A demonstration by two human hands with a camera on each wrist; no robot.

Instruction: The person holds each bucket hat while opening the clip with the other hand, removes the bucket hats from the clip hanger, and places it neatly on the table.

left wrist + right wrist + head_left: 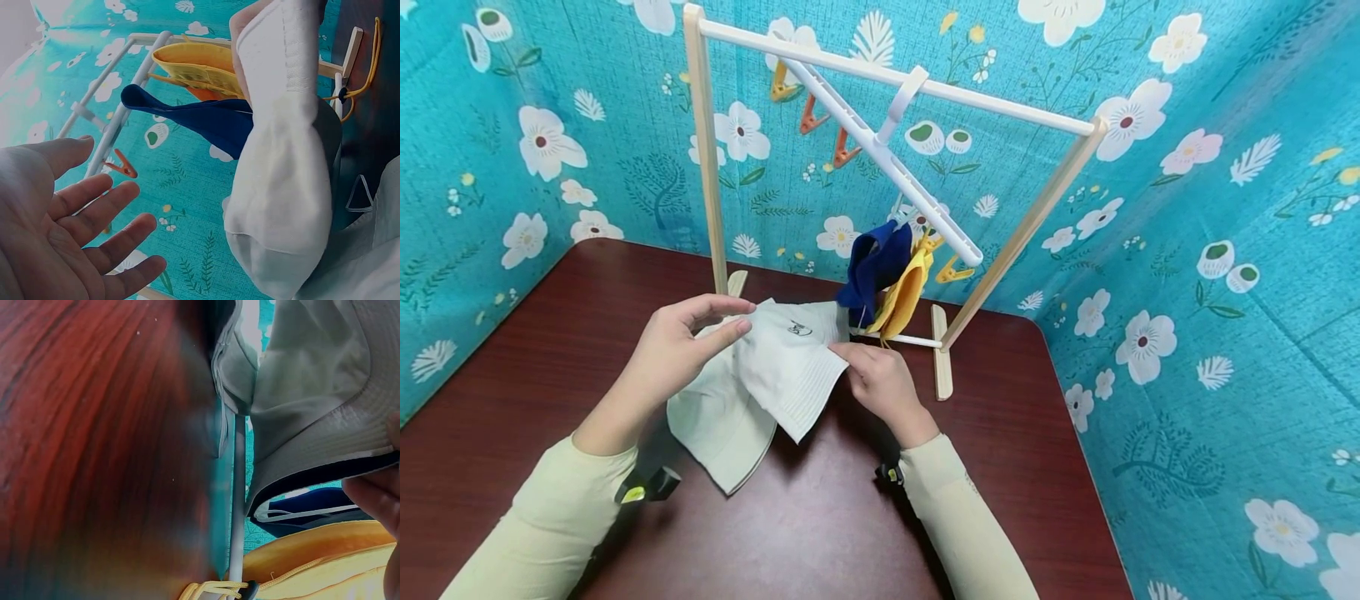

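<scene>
A white bucket hat [790, 354] with a dark embroidered mark is held up over the table, and my right hand [883, 379] pinches its stitched brim. In the right wrist view, the fingertips [372, 497] grip the edge of that brim. My left hand [677, 346] is spread at the hat's left side; in the left wrist view its palm and fingers hold nothing. A second pale bucket hat [718, 425] lies on the table, partly hidden below the held one. Just beyond the right hand hang a dark blue hat [880, 262] and a yellow hat [907, 296].
A wooden rack [706, 158] stands at the back, bearing a slanted white hanger [880, 150]. Orange clips [844, 152] hang along its left part and a yellow clip [955, 272] near its right end. Flowered blue cloth [1187, 333] surrounds the brown table [1022, 467].
</scene>
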